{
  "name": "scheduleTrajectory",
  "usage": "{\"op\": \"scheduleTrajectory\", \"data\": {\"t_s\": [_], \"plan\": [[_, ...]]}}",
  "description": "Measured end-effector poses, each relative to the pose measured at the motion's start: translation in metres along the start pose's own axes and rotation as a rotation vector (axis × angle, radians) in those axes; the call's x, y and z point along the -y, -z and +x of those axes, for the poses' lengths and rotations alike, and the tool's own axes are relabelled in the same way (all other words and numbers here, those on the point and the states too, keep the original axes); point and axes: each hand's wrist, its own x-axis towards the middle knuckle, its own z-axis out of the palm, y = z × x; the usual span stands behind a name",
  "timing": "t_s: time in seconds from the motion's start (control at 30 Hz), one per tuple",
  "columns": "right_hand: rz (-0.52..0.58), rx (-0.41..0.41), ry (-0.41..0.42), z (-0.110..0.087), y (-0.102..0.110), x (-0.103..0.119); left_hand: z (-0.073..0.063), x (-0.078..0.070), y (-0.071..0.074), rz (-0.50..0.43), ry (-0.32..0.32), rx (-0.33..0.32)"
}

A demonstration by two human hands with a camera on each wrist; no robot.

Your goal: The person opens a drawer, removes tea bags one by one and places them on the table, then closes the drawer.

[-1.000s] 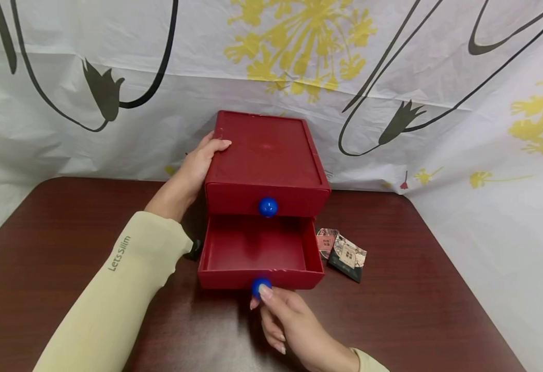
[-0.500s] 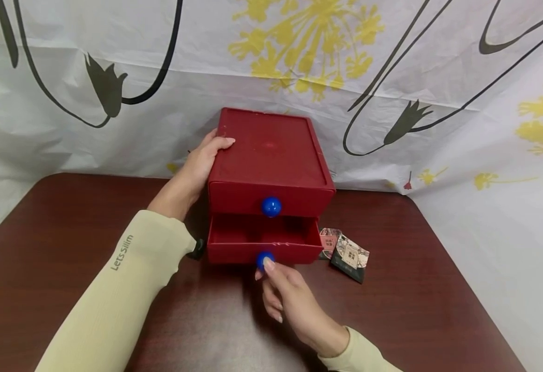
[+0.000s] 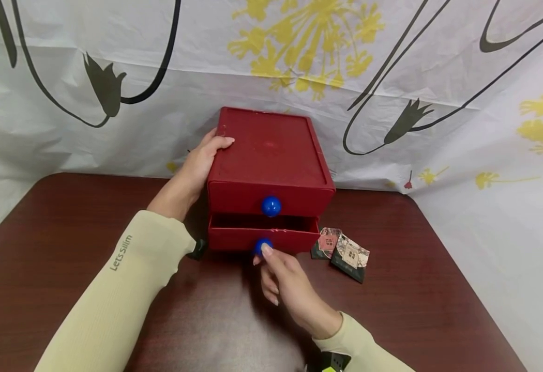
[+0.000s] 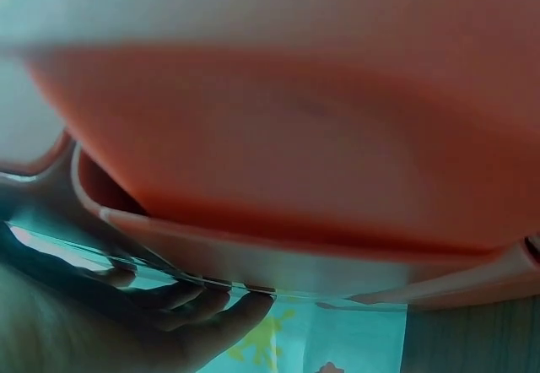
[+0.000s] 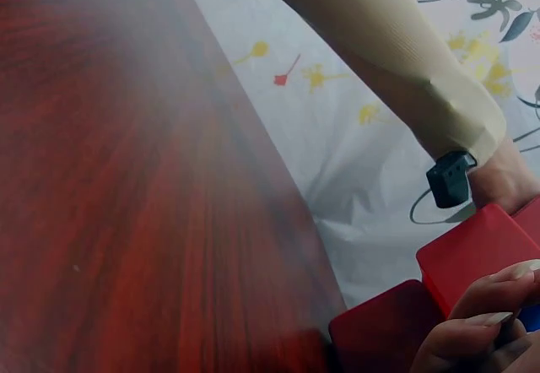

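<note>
A red two-drawer box (image 3: 271, 147) stands toward the back of the table. Its upper drawer, with a blue knob (image 3: 271, 206), is closed; the lower drawer (image 3: 229, 239) sticks out part way, a narrow gap showing above its front. My right hand (image 3: 295, 287) pinches the lower drawer's blue knob (image 3: 262, 245) between thumb and fingers. With its thumb over the top edge, my left hand (image 3: 200, 160) holds the box's left side. In the left wrist view, the fingers (image 4: 228, 327) of that hand lie along the red wall.
Two small printed packets, a dark one (image 3: 349, 257) and a pinkish one (image 3: 326, 243), lie on the brown table (image 3: 416, 289) right of the box. A patterned white sheet (image 3: 271, 67) hangs behind. A dark device (image 5: 450, 181) sits at my left cuff.
The right hand has pushed the lower drawer inward, away from me, so its opening has narrowed and more of the pinkish packet shows. The left hand stays on the box.
</note>
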Motion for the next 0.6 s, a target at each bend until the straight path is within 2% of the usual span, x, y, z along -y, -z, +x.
{"op": "scheduleTrajectory", "data": {"t_s": [0.6], "plan": [[0.016, -0.058, -0.010, 0.019, 0.001, 0.004, 0.000, 0.000, 0.000, 0.001, -0.006, -0.009]]}}
